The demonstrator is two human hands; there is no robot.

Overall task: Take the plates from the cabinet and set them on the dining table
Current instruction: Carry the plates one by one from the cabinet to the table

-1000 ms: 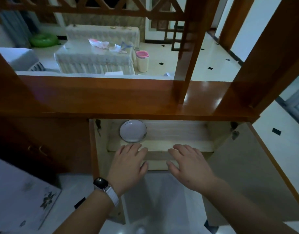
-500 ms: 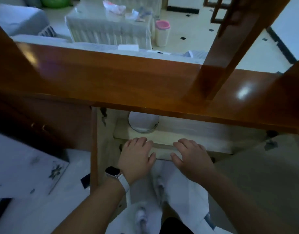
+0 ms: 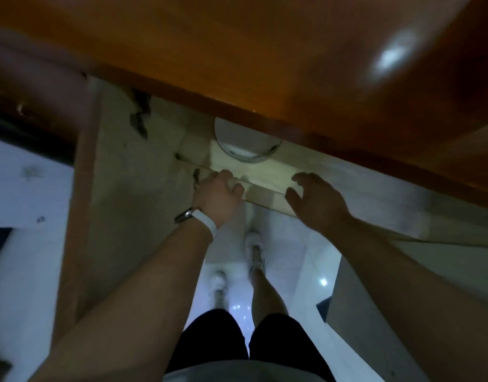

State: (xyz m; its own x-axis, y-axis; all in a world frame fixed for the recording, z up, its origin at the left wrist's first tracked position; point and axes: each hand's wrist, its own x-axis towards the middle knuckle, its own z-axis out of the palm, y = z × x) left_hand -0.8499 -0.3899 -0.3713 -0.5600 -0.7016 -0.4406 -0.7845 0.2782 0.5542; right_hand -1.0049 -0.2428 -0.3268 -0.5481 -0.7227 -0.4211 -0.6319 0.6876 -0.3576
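Your shoes (image 3: 255, 252) stand below the shelf (image 3: 267, 175). Your left hand (image 3: 218, 194), a watch (image 3: 186, 215) on its wrist, has its fingers bent at the shelf's front edge; blur hides whether they grip it. Your right hand (image 3: 317, 201) hovers at that edge, fingers loosely spread, holding nothing. The plate (image 3: 244, 142) sits on the shelf toward its left end, half hidden under the cabinet top (image 3: 237, 64).

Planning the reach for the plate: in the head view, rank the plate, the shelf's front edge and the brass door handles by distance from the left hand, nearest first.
1. The shelf's front edge: right at the fingers of the left hand.
2. The plate: just beyond, further back on the shelf.
3. The brass door handles: far off to the left.
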